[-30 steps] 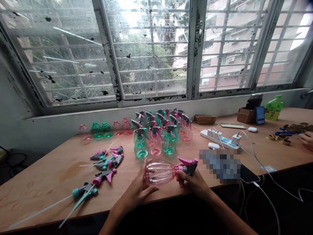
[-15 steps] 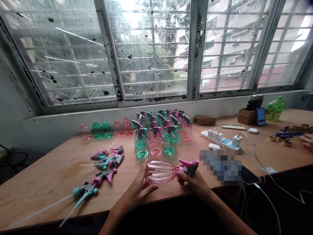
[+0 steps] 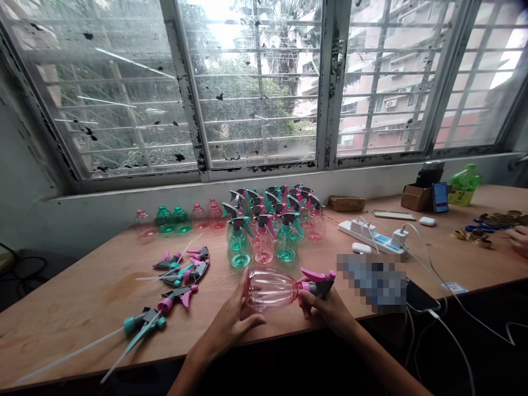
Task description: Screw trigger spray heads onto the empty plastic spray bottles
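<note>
A clear pink spray bottle (image 3: 272,290) lies sideways between my hands, over the front of the table. My left hand (image 3: 237,316) cups its base, with the thumb stretched along the near side. At the neck, the fingers of my right hand (image 3: 319,302) close around the pink collar of the grey-and-pink spray head (image 3: 320,283). The head sits on the bottle's mouth. Behind stand several upright spray bottles (image 3: 263,239) in green and pink with heads on. Loose spray heads (image 3: 179,297) with white tubes lie to the left of my hands.
Several headless bottles (image 3: 165,220) line the back left. On the right are a white power strip (image 3: 373,237) with cables, a dark phone (image 3: 423,295), a cardboard box (image 3: 416,196) and a green jug (image 3: 465,184). Another person's hand (image 3: 517,237) shows at the right edge.
Both hands and the pink bottle stay almost where they were. At the far right, the other person's hand has shifted slightly.
</note>
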Motion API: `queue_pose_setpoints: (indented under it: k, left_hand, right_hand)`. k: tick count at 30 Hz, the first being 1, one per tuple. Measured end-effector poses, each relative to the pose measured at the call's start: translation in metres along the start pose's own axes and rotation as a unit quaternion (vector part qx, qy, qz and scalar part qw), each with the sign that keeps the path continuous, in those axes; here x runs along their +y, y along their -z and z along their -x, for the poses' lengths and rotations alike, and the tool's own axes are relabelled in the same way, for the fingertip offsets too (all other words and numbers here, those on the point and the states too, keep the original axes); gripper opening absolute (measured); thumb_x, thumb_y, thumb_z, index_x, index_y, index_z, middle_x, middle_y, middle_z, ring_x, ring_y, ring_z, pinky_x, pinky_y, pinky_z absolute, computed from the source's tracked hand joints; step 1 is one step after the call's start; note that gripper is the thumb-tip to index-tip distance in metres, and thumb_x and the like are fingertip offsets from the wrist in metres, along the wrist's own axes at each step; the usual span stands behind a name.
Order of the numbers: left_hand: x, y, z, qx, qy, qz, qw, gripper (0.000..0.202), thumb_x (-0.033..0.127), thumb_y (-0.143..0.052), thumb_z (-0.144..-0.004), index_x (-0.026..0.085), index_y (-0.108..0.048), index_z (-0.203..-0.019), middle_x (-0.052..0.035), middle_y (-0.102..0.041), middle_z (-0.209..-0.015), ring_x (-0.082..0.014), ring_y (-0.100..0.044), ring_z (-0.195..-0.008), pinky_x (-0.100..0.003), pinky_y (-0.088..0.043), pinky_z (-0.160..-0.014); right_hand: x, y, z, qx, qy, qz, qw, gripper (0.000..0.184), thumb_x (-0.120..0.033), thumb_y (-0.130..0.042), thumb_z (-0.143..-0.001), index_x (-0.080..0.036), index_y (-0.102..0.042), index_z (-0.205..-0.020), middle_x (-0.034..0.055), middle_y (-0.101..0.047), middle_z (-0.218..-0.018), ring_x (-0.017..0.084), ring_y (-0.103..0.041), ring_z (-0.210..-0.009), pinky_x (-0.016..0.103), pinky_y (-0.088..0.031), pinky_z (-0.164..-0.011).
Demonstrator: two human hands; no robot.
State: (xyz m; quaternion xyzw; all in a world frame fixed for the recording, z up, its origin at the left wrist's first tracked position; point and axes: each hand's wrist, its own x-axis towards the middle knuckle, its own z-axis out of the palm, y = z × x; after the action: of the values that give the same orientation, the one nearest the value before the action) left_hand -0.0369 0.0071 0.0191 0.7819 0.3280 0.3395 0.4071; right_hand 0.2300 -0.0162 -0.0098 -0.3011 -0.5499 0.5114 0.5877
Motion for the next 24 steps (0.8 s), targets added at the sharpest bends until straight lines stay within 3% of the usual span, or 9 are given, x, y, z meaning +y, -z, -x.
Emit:
queue_pose_setpoints:
  k: [2, 6, 9, 11, 13, 15, 19, 24]
  left_hand:
    - [0.002, 0.0, -0.001, -0.007, 0.004, 0.04, 0.999, 0.1, 0.043, -0.069, -0.089, 0.025, 0.0, -0.159, -0.0173, -0.052, -0.143, -0.0308, -0.055, -0.13, -0.046, -0.044, -0.11]
    - [0.007, -0.002, 0.0, 0.001, 0.02, 0.064, 0.998, 0.103, 0.039, -0.073, -0.087, 0.028, -0.002, -0.159, -0.0153, -0.053, -0.141, -0.0304, -0.056, -0.128, -0.046, -0.046, -0.108]
    - [0.011, -0.004, 0.002, 0.004, 0.03, 0.082, 0.996, 0.104, 0.036, -0.074, -0.086, 0.032, 0.001, -0.159, -0.0134, -0.055, -0.139, -0.0296, -0.058, -0.126, -0.047, -0.046, -0.108]
    - [0.013, -0.004, 0.003, -0.001, 0.023, 0.101, 0.995, 0.103, 0.034, -0.072, -0.088, 0.036, 0.003, -0.158, -0.0125, -0.045, -0.151, -0.0285, -0.056, -0.129, -0.046, -0.045, -0.11]
    - [0.014, -0.005, 0.003, -0.006, 0.012, 0.112, 0.994, 0.102, 0.034, -0.072, -0.088, 0.041, 0.004, -0.157, -0.0099, -0.027, -0.163, -0.0286, -0.052, -0.134, -0.044, -0.043, -0.112]
    - [0.013, -0.004, 0.003, -0.013, 0.01, 0.118, 0.993, 0.106, 0.034, -0.074, -0.086, 0.042, 0.005, -0.157, -0.0082, -0.017, -0.167, -0.03, -0.046, -0.139, -0.044, -0.041, -0.114]
    - [0.009, -0.002, 0.003, -0.026, 0.018, 0.135, 0.99, 0.102, 0.038, -0.073, -0.087, 0.033, -0.001, -0.159, -0.0124, -0.034, -0.16, -0.0311, -0.047, -0.138, -0.046, -0.036, -0.117]
    - [0.005, -0.003, 0.001, -0.009, 0.025, 0.108, 0.994, 0.1, 0.037, -0.072, -0.088, 0.032, -0.001, -0.159, -0.0119, -0.054, -0.138, -0.0274, -0.06, -0.122, -0.048, -0.043, -0.11]
  right_hand:
    - [0.001, 0.001, 0.0, -0.008, -0.003, 0.004, 1.0, 0.027, -0.042, -0.073, -0.088, -0.016, -0.066, -0.084, 0.0003, -0.065, -0.065, 0.012, -0.059, -0.047, 0.024, -0.046, -0.046]
    - [0.0, 0.0, 0.0, 0.007, 0.005, -0.02, 1.0, 0.03, -0.04, -0.076, -0.087, -0.018, -0.064, -0.103, -0.0009, -0.067, -0.067, 0.013, -0.06, -0.046, 0.024, -0.047, -0.045]
    - [-0.002, -0.001, 0.0, 0.005, 0.008, -0.021, 1.0, 0.028, -0.042, -0.075, -0.087, -0.017, -0.066, -0.097, -0.0002, -0.067, -0.068, 0.013, -0.06, -0.046, 0.024, -0.047, -0.045]
    - [-0.002, -0.002, 0.0, -0.003, 0.006, -0.012, 1.0, 0.028, -0.043, -0.073, -0.089, -0.016, -0.068, -0.085, 0.0008, -0.066, -0.068, 0.012, -0.059, -0.047, 0.024, -0.046, -0.045]
    - [-0.003, -0.002, 0.001, -0.009, 0.003, -0.003, 1.0, 0.032, -0.044, -0.071, -0.09, -0.015, -0.068, -0.077, 0.0012, -0.066, -0.067, 0.012, -0.058, -0.047, 0.023, -0.046, -0.045]
    - [-0.003, -0.002, 0.001, -0.009, 0.0, 0.004, 1.0, 0.031, -0.044, -0.072, -0.089, -0.015, -0.068, -0.079, 0.0011, -0.066, -0.067, 0.011, -0.058, -0.046, 0.023, -0.045, -0.044]
    - [-0.002, -0.002, 0.001, -0.004, -0.006, 0.01, 1.0, 0.031, -0.045, -0.075, -0.086, -0.017, -0.068, -0.096, 0.0007, -0.068, -0.068, 0.012, -0.058, -0.046, 0.023, -0.043, -0.044]
    - [-0.001, 0.0, 0.001, -0.007, -0.011, 0.033, 0.999, 0.031, -0.046, -0.072, -0.088, -0.015, -0.069, -0.087, 0.0018, -0.068, -0.068, 0.012, -0.059, -0.046, 0.022, -0.04, -0.044]
